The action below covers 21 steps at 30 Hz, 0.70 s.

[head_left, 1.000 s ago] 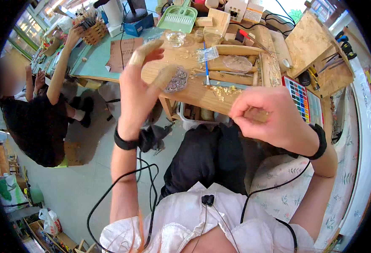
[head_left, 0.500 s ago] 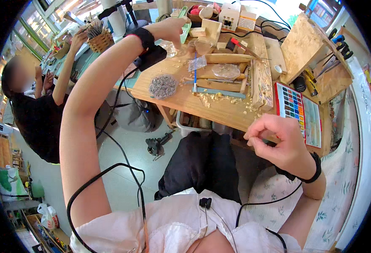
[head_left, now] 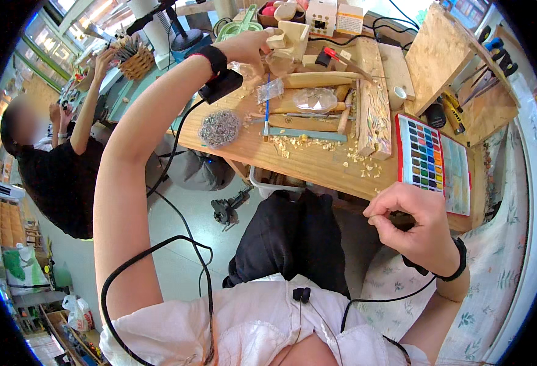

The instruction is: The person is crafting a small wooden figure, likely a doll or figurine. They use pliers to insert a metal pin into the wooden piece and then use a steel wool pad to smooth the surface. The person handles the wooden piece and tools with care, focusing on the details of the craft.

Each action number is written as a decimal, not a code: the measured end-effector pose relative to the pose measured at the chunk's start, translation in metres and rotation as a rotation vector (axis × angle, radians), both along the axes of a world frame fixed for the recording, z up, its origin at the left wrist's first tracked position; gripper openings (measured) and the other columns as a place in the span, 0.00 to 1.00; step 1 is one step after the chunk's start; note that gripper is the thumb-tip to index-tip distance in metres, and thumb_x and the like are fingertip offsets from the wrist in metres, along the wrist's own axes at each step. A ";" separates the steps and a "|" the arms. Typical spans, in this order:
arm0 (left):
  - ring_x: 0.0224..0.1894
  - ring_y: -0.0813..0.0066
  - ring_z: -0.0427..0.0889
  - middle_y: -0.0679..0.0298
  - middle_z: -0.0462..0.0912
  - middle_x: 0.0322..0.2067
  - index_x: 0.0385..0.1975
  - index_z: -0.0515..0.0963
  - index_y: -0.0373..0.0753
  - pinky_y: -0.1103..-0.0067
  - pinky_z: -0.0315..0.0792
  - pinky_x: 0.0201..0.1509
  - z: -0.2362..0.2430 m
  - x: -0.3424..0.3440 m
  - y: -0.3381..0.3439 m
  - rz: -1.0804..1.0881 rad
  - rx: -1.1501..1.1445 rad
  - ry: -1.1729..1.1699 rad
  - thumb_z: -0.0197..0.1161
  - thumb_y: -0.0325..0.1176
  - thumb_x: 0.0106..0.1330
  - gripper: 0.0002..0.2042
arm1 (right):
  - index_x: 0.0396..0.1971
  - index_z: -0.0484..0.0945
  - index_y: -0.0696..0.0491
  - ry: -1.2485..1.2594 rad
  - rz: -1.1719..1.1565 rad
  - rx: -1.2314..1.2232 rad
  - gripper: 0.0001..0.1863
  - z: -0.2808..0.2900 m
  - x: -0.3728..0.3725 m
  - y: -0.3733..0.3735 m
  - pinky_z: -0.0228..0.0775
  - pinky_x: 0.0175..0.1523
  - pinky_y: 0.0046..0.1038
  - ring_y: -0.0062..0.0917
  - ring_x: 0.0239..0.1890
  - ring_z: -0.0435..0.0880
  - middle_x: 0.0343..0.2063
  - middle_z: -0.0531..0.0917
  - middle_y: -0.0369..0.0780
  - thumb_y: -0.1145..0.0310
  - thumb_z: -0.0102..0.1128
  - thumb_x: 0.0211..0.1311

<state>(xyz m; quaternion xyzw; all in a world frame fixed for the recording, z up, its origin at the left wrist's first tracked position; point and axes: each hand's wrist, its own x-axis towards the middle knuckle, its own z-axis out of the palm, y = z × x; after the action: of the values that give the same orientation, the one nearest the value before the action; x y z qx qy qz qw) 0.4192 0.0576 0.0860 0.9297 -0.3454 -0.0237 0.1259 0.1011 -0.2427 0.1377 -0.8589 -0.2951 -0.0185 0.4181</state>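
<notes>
Wood surface [head_left: 308,163]: smooth, pale grain, under left grip, ahead of right grip; front edge passes just beyond right fingertips. Plywood panel [head_left: 436,58]: coarse flaky face, upright, well beyond right grip. Long wood block [head_left: 375,104]: colour-flecked top, forward of right grip, right of left grip. Paint set [head_left: 421,155]: red-edged, rows of coloured squares, just beyond right grip, its near edge closest to the knuckles.

Left grip [head_left: 247,47]: arm stretched over the far part of surface; fingertips partly hidden, cannot tell if spread or closed on anything. Right grip [head_left: 426,222]: thumb and finger pressed together in a ring, off the front edge; cannot tell if something tiny sits between. Open room on the side toward the lap.

White box [head_left: 322,17] and orange-panelled box [head_left: 349,19]: small print on both, beyond left grip, to its right. Metal-ring dish [head_left: 218,128]: round, full of shiny tangled pieces, nearer the body than left grip. Clear cup [head_left: 279,62]: thin-walled, just right of left grip. Yellow-and-black tool [head_left: 454,116]: lettering on barrel, beyond right grip. Small wood block [head_left: 276,41]: squared, right at left fingertips, contact unclear. Blue brush [head_left: 266,116]: slim, between the grips. Shavings [head_left: 287,145]: thin curls, left of right grip.
</notes>
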 end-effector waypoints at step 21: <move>0.40 0.57 0.79 0.57 0.80 0.34 0.45 0.75 0.40 0.67 0.73 0.45 0.036 -0.218 -0.068 -0.215 -0.246 -0.240 0.70 0.29 0.43 0.24 | 0.31 0.77 0.62 0.213 -0.211 0.630 0.07 -0.028 -0.053 0.004 0.75 0.37 0.21 0.22 0.30 0.82 0.30 0.81 0.42 0.87 0.55 0.52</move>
<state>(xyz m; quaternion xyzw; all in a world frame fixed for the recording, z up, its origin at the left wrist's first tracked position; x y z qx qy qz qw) 0.2009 -0.0102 0.1223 0.8612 -0.4556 0.1162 0.1931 0.0482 -0.2390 0.1094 -0.7107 -0.1393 -0.0621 0.6868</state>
